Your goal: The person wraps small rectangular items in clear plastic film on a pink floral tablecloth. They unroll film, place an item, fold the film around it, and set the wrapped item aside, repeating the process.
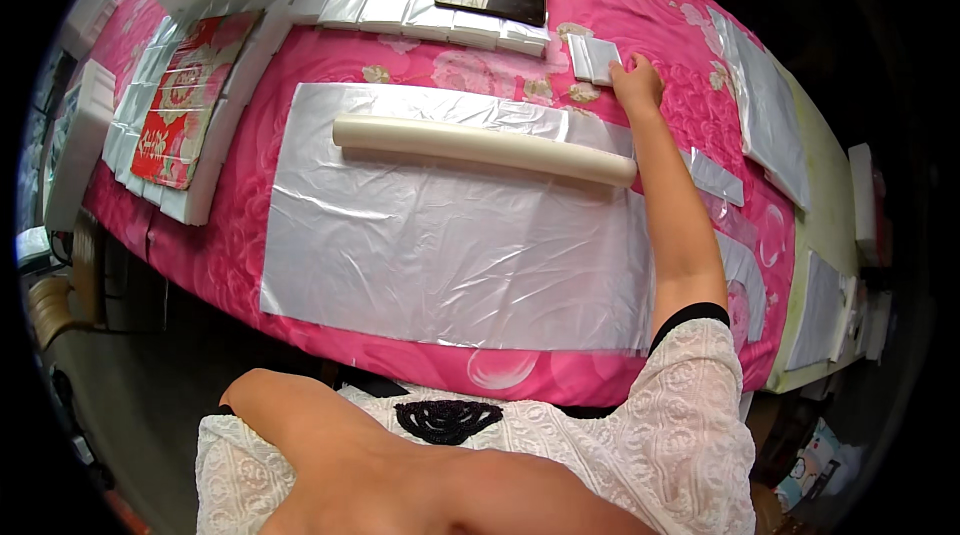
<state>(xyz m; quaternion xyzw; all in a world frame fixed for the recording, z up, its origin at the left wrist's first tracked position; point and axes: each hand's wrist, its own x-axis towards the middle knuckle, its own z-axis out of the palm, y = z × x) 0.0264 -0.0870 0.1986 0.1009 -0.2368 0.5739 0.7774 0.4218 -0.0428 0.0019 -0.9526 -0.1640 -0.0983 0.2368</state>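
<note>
My right arm reaches across the table, and my right hand [637,82] is at the right edge of a small folded white plastic packet [594,59]. Its fingers are closed on that edge, partly hidden by the hand itself. Below lies a large flat silvery-white plastic sheet [450,265], somewhat creased. A cream-coloured rolling rod [480,147] rests crosswise on the sheet's upper part, its right end close to my right forearm. Of my left side only a bent bare arm shows at the lower edge; the left hand is out of sight.
A pink floral cloth [225,260] covers the table. Behind the sheet are rows of folded white packets [385,5] with a black phone [492,0] on top. At left, more packets carry a red printed packet [190,100]. Flat plastic pieces [760,100] lie along the right.
</note>
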